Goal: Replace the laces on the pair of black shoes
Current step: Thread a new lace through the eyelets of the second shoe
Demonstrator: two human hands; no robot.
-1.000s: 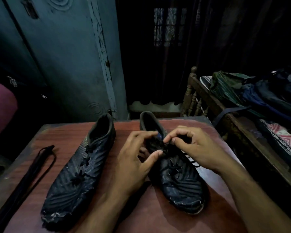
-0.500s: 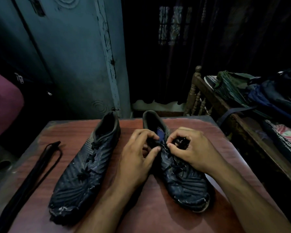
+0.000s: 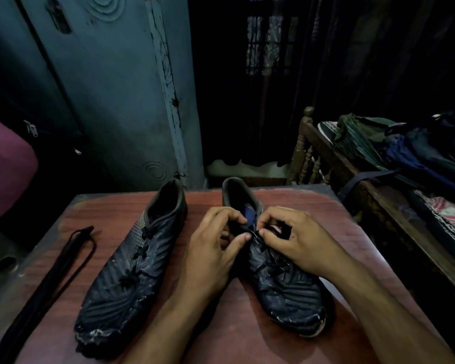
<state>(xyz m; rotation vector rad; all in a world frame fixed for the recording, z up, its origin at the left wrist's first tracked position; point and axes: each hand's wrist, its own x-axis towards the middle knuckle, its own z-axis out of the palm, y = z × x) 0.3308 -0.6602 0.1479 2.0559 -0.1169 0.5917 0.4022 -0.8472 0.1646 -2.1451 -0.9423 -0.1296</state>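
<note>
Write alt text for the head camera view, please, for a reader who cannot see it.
Both hands, left hand and right hand, pinch the lace at the top of the right-side black shoe on a reddish table; its mate and spare laces lie left.

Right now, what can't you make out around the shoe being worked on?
Head view only:
- Top eyelets and lace end of the right shoe: covered by the left hand and right hand.
- Spare laces: near end cut off by the frame's lower left edge.
- Left shoe lace pattern: too dark to tell.

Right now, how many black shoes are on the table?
2: the left shoe lies untouched; the right shoe is under both hands, at its laces. None seems hidden.
</note>
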